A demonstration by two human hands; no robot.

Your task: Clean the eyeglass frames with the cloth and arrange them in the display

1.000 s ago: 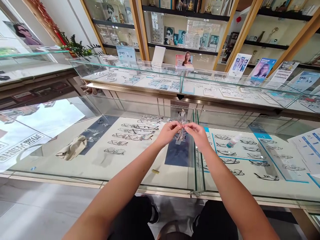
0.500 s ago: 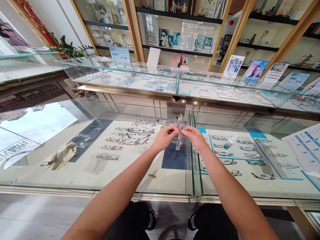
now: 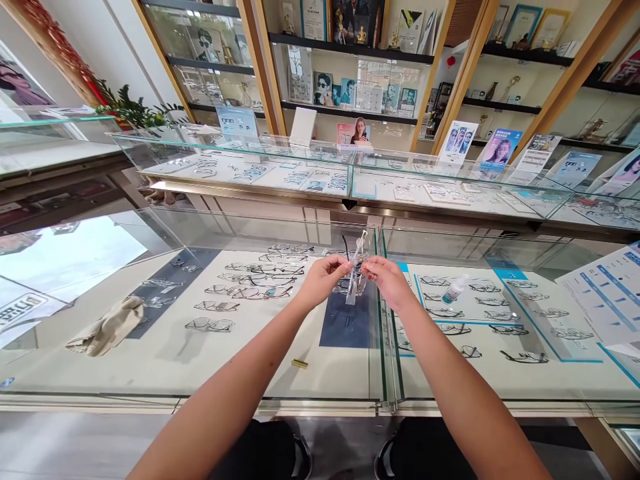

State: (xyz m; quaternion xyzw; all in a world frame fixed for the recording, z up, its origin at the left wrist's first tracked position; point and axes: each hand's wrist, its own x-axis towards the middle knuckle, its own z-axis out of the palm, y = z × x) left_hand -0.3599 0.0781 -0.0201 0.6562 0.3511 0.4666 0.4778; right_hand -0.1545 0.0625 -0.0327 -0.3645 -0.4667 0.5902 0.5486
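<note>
A pair of eyeglasses (image 3: 356, 270) is held up over the glass display case, turned nearly edge-on with a clear strip at its lower end. My left hand (image 3: 324, 277) pinches it from the left between thumb and fingers. From the other side, my right hand (image 3: 387, 281) is closed on it near the middle, its fingertips partly covering the frame. One dark temple arm sticks up behind my left fingers. Below, inside the case, lies a dark blue mat (image 3: 345, 327). Rows of eyeglasses (image 3: 270, 280) lie to the left of my hands.
On the glass top, a beige cloth (image 3: 107, 327) lies crumpled at left and a small spray bottle (image 3: 454, 290) stands at right. A small gold-coloured piece (image 3: 299, 363) is near the front. A printed sheet (image 3: 603, 293) is at far right; another display counter (image 3: 350, 187) stands behind.
The eyeglasses have tilted and turned between my hands, and a dark temple arm now shows apart from the frame. My view has shifted slightly upward.
</note>
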